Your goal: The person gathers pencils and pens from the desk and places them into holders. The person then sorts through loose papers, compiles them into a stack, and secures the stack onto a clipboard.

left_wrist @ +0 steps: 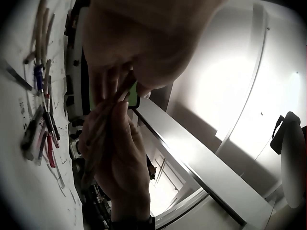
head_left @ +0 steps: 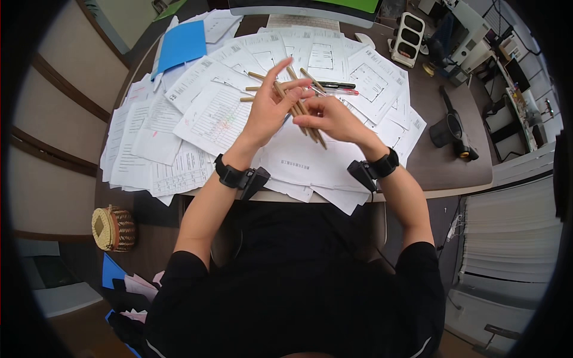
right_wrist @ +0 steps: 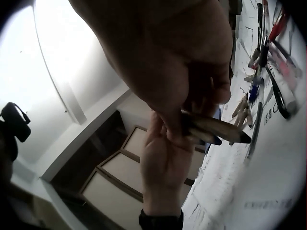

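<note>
Both hands meet over the papers with a small bundle of brown pencils (head_left: 313, 132) between them. My right hand (head_left: 337, 119) pinches the bundle with thumb and fingers. Dark tips of the pencils (right_wrist: 218, 127) stick out past it in the right wrist view. My left hand (head_left: 270, 116) holds the same bundle near its upper part, its index finger pointing up and away. Loose pencils (head_left: 255, 76) lie on the sheets beyond the left hand. Behind the right hand are a black pen (head_left: 337, 85) and a red pen (head_left: 347, 92).
Overlapping printed papers (head_left: 215, 122) cover much of the desk (head_left: 439, 161). A blue folder (head_left: 181, 45) lies at the back left, a keyboard (head_left: 301, 22) below the monitor. At right stand a white socket strip (head_left: 409, 39) and a black cup-shaped holder (head_left: 441, 132). A woven basket (head_left: 114, 228) sits at left.
</note>
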{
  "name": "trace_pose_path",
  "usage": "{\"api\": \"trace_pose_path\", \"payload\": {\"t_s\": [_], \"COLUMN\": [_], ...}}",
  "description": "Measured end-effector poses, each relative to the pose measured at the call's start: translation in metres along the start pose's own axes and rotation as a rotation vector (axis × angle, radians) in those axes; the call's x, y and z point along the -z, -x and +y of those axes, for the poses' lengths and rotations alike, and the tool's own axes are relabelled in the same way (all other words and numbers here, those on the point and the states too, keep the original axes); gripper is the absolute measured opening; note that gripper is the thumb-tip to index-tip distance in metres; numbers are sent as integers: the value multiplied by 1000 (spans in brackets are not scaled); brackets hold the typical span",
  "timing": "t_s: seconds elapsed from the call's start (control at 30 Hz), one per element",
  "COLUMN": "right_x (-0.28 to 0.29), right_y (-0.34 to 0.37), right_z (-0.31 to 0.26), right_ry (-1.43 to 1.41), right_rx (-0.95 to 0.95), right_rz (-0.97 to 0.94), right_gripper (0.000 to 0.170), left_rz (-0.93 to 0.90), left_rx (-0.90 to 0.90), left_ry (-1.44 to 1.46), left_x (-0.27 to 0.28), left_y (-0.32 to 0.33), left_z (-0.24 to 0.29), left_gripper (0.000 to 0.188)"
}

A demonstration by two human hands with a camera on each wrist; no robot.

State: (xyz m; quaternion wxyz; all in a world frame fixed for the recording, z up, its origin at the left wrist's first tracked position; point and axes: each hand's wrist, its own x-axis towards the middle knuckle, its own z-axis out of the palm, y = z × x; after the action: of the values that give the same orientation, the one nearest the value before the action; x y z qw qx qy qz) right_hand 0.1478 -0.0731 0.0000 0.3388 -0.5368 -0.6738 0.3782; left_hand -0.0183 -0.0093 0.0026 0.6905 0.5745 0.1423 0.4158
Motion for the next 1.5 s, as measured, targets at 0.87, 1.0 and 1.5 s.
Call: {"api": "trace_pose_path", "payload": {"t_s": [0.87, 1.0, 1.5], "right_x": [-37, -37, 57], "right_y": [-19, -19, -76], "right_z": [5, -1, 79], "right_ry": [-45, -23, 787], "right_rx": [-75, 39, -348], "right_rz": [172, 200, 244], "right_gripper": [25, 23, 41], "left_rz": [-57, 24, 328], "left_rx": [140, 84, 123], "left_ry": [3, 8, 154], "left_x": [21, 29, 67], "left_y": [7, 14, 23], "left_z": [-22, -27, -18], "left_gripper": [26, 27, 30]}}
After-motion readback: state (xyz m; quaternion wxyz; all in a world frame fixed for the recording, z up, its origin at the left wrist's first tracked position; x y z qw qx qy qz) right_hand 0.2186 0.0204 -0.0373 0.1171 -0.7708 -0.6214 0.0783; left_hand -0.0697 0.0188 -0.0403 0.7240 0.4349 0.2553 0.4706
